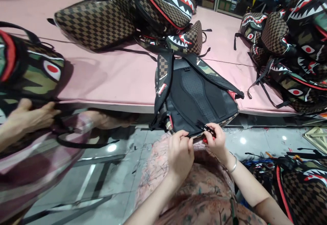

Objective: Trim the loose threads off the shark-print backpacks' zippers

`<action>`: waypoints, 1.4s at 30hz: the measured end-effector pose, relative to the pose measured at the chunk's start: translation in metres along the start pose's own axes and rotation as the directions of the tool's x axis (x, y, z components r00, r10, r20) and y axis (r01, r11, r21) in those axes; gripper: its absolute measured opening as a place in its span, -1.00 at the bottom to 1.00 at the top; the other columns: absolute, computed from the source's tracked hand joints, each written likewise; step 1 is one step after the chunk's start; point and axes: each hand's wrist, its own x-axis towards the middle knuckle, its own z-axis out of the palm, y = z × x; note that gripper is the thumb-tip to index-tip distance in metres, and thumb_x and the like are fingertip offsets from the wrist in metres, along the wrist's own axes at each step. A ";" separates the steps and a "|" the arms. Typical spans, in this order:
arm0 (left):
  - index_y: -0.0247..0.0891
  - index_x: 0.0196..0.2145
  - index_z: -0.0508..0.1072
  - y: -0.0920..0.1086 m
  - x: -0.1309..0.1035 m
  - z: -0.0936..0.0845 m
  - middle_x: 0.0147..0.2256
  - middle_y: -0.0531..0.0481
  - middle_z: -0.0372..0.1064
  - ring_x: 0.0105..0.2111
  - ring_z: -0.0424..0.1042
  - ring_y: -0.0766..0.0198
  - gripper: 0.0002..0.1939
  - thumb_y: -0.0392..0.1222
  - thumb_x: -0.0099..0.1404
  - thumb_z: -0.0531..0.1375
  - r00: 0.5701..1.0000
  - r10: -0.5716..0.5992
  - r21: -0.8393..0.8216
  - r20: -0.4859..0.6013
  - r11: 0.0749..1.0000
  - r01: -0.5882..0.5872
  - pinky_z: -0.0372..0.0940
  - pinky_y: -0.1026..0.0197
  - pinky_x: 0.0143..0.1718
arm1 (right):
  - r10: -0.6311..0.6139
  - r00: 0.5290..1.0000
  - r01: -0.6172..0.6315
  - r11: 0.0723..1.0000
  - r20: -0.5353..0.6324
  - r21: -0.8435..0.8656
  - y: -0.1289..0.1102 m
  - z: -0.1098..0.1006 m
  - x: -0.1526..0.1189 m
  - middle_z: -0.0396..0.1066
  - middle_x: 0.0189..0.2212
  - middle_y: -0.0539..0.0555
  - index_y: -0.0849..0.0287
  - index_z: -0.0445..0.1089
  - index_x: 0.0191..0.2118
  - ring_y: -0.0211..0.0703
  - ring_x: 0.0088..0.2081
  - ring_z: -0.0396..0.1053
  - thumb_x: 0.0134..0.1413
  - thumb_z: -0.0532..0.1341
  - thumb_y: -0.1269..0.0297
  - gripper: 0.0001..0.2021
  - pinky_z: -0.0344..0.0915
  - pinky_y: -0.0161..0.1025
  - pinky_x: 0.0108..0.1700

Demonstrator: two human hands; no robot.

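Note:
A backpack (194,88) lies back panel up at the front edge of the pink table, its black padded back and shoulder straps facing me. My left hand (181,153) is closed on the backpack's near edge, fingertips pinching the seam. Just to the right, my right hand (217,141) is closed around a small black tool (208,129) that looks like thread snips, with some red showing beneath it. Its tip lies over the bag's near edge. The fingers partly hide the tool, so its exact kind is unclear.
More checkered and camouflage bags with shark teeth stand at the back (97,24) and right (296,92) of the pink table (114,78). At left, a co-worker's hands (33,117) are near another bag (38,71). Bags (301,187) also lie low at right; thread scraps litter the tiled floor (127,180).

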 end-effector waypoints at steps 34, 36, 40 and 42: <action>-0.21 -0.29 0.42 -0.025 -0.029 -0.007 -0.40 0.00 0.41 -0.39 0.38 0.29 -0.86 -0.22 0.27 0.06 0.990 0.084 -0.178 0.113 0.982 -0.063 0.24 0.26 -0.37 | -0.112 0.992 0.125 0.952 0.065 -0.278 0.021 -0.030 0.037 0.46 -0.50 0.04 0.18 0.43 -0.39 -0.16 -0.45 0.37 0.06 0.12 0.35 -0.86 0.23 -0.26 -0.37; -0.24 -0.27 0.42 -0.047 -0.033 -0.016 -0.37 -0.03 0.40 -0.38 0.39 0.28 -0.85 -0.17 0.25 0.11 0.991 -0.127 -0.076 -0.049 0.989 0.123 0.26 0.26 -0.35 | -0.108 0.993 0.120 0.951 0.057 -0.285 0.017 -0.029 0.035 0.46 -0.49 0.04 0.17 0.43 -0.39 -0.16 -0.45 0.37 0.06 0.11 0.37 -0.86 0.22 -0.26 -0.37; -0.27 -0.23 0.46 -0.067 -0.037 -0.022 -0.37 -0.04 0.36 -0.43 0.37 0.29 -0.77 -0.11 0.20 0.16 0.936 -0.275 0.076 -0.219 0.952 0.297 0.24 0.27 -0.42 | -0.119 0.992 0.128 0.946 0.048 -0.297 0.004 -0.024 0.033 0.46 -0.49 0.06 0.18 0.43 -0.40 -0.17 -0.45 0.38 0.07 0.11 0.36 -0.85 0.23 -0.27 -0.37; -0.28 -0.25 0.47 -0.069 -0.034 -0.022 -0.41 -0.03 0.37 -0.46 0.35 0.31 -0.79 -0.13 0.19 0.18 0.943 -0.207 0.117 -0.259 0.963 0.243 0.22 0.28 -0.43 | -0.133 0.990 0.140 0.944 0.043 -0.299 -0.001 -0.022 0.033 0.46 -0.49 0.06 0.19 0.43 -0.40 -0.17 -0.45 0.39 0.08 0.11 0.36 -0.84 0.23 -0.27 -0.37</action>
